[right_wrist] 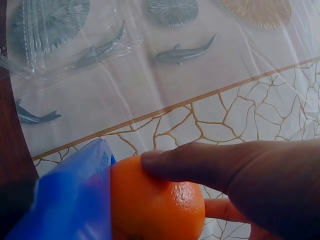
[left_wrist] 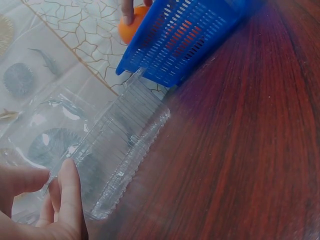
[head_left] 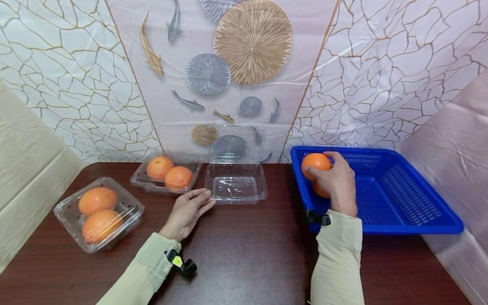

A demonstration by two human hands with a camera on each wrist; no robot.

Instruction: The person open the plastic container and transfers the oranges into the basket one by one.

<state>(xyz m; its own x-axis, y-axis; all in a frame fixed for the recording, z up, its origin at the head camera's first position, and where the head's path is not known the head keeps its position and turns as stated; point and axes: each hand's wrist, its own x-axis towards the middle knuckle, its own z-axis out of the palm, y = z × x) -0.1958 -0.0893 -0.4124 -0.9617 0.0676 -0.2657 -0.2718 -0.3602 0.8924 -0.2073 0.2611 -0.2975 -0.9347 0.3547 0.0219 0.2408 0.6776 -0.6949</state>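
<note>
At the left side of the blue basket, my right hand (head_left: 340, 184) grips an orange (head_left: 315, 163) between thumb and fingers. Another orange (head_left: 321, 191) lies beneath it in the basket, partly hidden. In the right wrist view the gripped orange (right_wrist: 155, 200) overlaps the basket's blue rim. My left hand (head_left: 189, 212) is at the near left corner of a clear plastic clamshell container (head_left: 237, 192), whose lid stands up against the backdrop. Its rim passes between the thumb and fingers (left_wrist: 70, 185) in the left wrist view, lightly pinched. No fruit is inside that container.
Two closed clear containers stand on the left, one nearer (head_left: 131, 212) and one behind (head_left: 196, 167), each with two oranges. The blue basket (head_left: 431, 231) sits at the right. A patterned backdrop (head_left: 251, 106) rises behind the dark wooden table (head_left: 248, 254).
</note>
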